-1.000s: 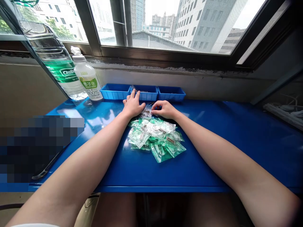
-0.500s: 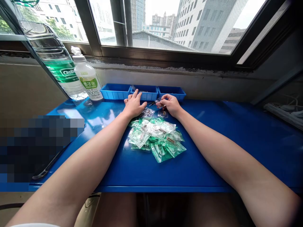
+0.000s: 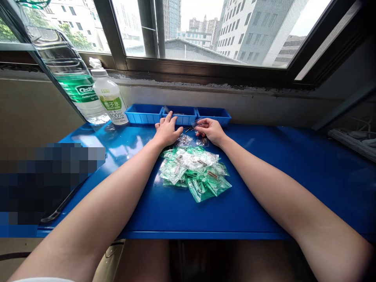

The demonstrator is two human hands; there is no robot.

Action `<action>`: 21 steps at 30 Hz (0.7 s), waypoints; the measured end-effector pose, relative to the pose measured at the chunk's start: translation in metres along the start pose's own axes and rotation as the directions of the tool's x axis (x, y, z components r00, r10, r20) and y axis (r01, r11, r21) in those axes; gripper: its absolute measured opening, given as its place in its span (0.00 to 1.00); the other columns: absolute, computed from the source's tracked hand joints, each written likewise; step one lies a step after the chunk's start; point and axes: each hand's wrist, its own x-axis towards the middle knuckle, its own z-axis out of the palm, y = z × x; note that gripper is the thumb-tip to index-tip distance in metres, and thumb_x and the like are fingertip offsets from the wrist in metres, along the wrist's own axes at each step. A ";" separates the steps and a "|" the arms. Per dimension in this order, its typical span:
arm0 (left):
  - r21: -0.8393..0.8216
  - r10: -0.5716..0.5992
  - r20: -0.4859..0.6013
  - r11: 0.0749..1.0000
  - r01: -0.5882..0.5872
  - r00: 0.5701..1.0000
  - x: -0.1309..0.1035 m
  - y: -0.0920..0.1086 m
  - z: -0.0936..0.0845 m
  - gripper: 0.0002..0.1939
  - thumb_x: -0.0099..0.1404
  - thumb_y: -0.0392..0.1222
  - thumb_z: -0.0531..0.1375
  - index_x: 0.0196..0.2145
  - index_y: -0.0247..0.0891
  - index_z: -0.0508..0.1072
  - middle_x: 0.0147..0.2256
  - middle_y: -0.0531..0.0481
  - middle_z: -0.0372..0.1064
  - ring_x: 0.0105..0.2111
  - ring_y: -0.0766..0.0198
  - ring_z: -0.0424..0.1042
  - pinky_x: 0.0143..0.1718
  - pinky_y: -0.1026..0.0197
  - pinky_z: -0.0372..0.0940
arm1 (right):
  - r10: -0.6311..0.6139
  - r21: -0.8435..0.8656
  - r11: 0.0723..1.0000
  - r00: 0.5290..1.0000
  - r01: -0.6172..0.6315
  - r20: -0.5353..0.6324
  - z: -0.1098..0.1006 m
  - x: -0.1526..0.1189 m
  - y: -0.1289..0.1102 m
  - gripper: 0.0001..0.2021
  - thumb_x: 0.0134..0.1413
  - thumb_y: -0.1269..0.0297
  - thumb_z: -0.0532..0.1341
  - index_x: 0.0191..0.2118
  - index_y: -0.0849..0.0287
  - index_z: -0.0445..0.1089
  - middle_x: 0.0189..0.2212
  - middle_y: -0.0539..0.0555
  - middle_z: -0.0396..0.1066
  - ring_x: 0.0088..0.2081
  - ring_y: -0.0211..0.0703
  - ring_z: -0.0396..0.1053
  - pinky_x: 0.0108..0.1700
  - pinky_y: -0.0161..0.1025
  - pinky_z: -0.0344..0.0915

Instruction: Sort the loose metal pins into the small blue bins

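My left hand (image 3: 167,131) rests at the front of the middle blue bin (image 3: 179,117), fingers spread and holding nothing that shows. To its right, my right hand (image 3: 212,131) pinches a small clear plastic bag (image 3: 196,124) between thumb and fingers; what is inside is too small to tell. Some thin dark screws or pins (image 3: 188,129) lie on the table between the hands. Just below them are two small clear bags, one by the left thumb (image 3: 184,139) and another under the right hand (image 3: 202,141). Nearer me is a pile of green and clear packets (image 3: 195,168), some with copper-coloured pieces.
Blue bins stand left (image 3: 144,114) and right (image 3: 214,113) of the middle one, along the wall. A large water bottle (image 3: 70,74) and a coconut water bottle (image 3: 110,98) stand at the back left of the blue table (image 3: 264,156). A blurred-out dark object (image 3: 44,180) lies at the left edge.
The small bag in my right hand has shifted slightly up and left, and the right fingers have changed their curl. My left hand stays nearly where it was.
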 end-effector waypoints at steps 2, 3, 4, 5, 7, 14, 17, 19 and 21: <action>-0.008 0.000 -0.003 1.000 0.000 1.000 0.000 0.000 0.000 0.34 0.65 0.57 0.52 0.66 0.46 0.60 0.71 0.45 0.42 0.66 0.38 0.50 0.61 0.37 0.52 | -0.018 -0.010 1.000 1.000 0.018 0.012 0.000 0.000 0.000 0.16 0.36 0.64 0.74 0.31 0.59 0.68 0.21 0.48 0.72 0.25 0.40 0.73 0.24 0.33 0.61; -0.016 -0.001 -0.010 1.000 0.001 1.000 -0.001 0.001 -0.001 0.33 0.65 0.57 0.52 0.66 0.45 0.61 0.71 0.45 0.43 0.66 0.39 0.50 0.61 0.38 0.51 | -0.026 -0.014 1.000 1.000 0.026 0.017 0.000 0.000 0.000 0.16 0.36 0.63 0.74 0.30 0.59 0.69 0.21 0.48 0.72 0.24 0.39 0.73 0.24 0.33 0.62; -0.030 0.001 -0.021 1.000 -0.002 1.000 -0.001 0.001 -0.001 0.33 0.65 0.57 0.52 0.65 0.45 0.62 0.71 0.45 0.44 0.66 0.40 0.50 0.62 0.38 0.51 | -0.031 -0.018 0.999 0.999 0.032 0.022 0.000 0.000 0.000 0.16 0.35 0.63 0.75 0.29 0.59 0.69 0.21 0.48 0.71 0.24 0.39 0.72 0.24 0.33 0.62; -0.050 0.008 -0.035 0.999 -0.010 0.999 -0.002 0.001 -0.002 0.32 0.65 0.56 0.53 0.64 0.45 0.64 0.70 0.44 0.46 0.66 0.41 0.50 0.62 0.39 0.51 | -0.036 -0.021 0.999 0.999 0.036 0.030 0.000 -0.001 0.000 0.16 0.35 0.62 0.75 0.28 0.59 0.69 0.21 0.48 0.71 0.23 0.38 0.71 0.25 0.34 0.63; -0.112 0.048 -0.073 0.992 -0.056 0.996 -0.004 0.002 -0.005 0.29 0.65 0.55 0.54 0.61 0.44 0.67 0.69 0.45 0.51 0.66 0.43 0.52 0.62 0.41 0.51 | -0.042 -0.026 0.999 0.997 0.044 0.058 0.000 -0.001 -0.001 0.15 0.35 0.62 0.75 0.28 0.59 0.70 0.22 0.48 0.72 0.22 0.38 0.70 0.26 0.35 0.65; -0.431 0.273 -0.017 0.866 -0.254 0.962 -0.008 0.000 -0.012 0.18 0.61 0.51 0.58 0.44 0.42 0.81 0.44 0.48 0.79 0.51 0.51 0.71 0.60 0.50 0.58 | -0.042 -0.046 0.998 0.993 0.048 0.111 0.000 -0.002 -0.002 0.14 0.34 0.63 0.75 0.27 0.60 0.72 0.21 0.49 0.72 0.21 0.38 0.68 0.25 0.38 0.67; -0.574 0.293 -0.012 0.781 -0.246 0.956 -0.007 -0.004 -0.011 0.20 0.59 0.52 0.60 0.43 0.39 0.82 0.43 0.46 0.80 0.48 0.50 0.75 0.55 0.52 0.64 | -0.026 -0.052 0.998 0.993 0.033 0.116 0.000 -0.003 -0.004 0.15 0.32 0.63 0.76 0.27 0.60 0.72 0.20 0.49 0.72 0.21 0.38 0.68 0.25 0.38 0.67; -0.634 0.299 -0.010 0.736 -0.237 0.954 -0.005 -0.006 -0.009 0.22 0.58 0.52 0.61 0.44 0.37 0.82 0.44 0.45 0.80 0.47 0.50 0.76 0.53 0.53 0.66 | -0.018 -0.052 0.998 0.992 0.025 0.124 0.001 -0.003 -0.005 0.15 0.32 0.64 0.76 0.27 0.60 0.72 0.21 0.49 0.72 0.21 0.38 0.68 0.25 0.38 0.68; -0.633 0.309 0.009 0.738 -0.234 0.951 -0.004 -0.007 -0.008 0.22 0.58 0.53 0.62 0.44 0.37 0.82 0.44 0.44 0.80 0.47 0.49 0.76 0.53 0.54 0.66 | -0.021 -0.058 0.998 0.991 0.028 0.130 0.001 -0.003 -0.004 0.15 0.33 0.65 0.76 0.28 0.60 0.72 0.21 0.50 0.73 0.22 0.39 0.68 0.25 0.38 0.68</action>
